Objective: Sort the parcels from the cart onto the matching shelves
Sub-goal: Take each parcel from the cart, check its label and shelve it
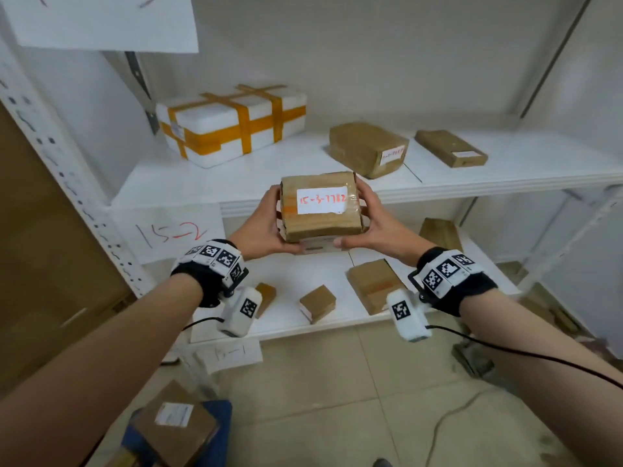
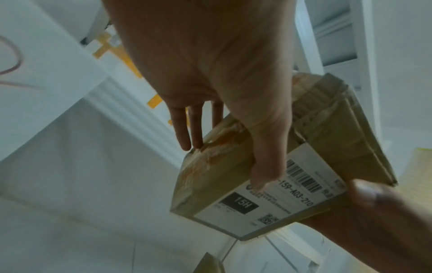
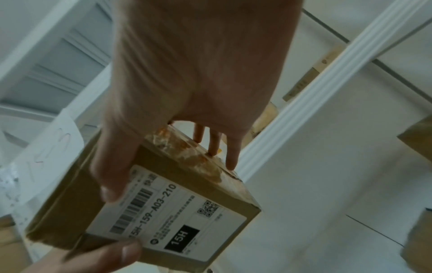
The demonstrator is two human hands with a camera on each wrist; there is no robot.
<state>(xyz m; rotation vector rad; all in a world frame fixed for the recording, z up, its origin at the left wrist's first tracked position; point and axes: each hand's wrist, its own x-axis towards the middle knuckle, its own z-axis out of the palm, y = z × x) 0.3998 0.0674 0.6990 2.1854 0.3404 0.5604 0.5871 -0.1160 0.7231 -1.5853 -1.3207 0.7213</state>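
Note:
A brown cardboard parcel (image 1: 320,205) with a white label reading "15-3-7782" in red is held in the air between both hands, in front of the edge of the white shelf (image 1: 269,170). My left hand (image 1: 269,224) grips its left side and my right hand (image 1: 365,220) its right side, thumbs underneath. In the left wrist view the left hand (image 2: 222,162) has its thumb on the printed shipping label of the parcel (image 2: 233,208). The right wrist view shows the right hand (image 3: 170,180) gripping the parcel (image 3: 191,218) the same way.
That shelf carries a white foam box with orange tape (image 1: 232,124) and two brown parcels (image 1: 369,148) (image 1: 450,148). A paper sign "15-2" (image 1: 168,230) hangs below it. The lower shelf (image 1: 290,318) bears several small parcels. A blue cart (image 1: 219,412) with a parcel (image 1: 175,429) is at bottom left.

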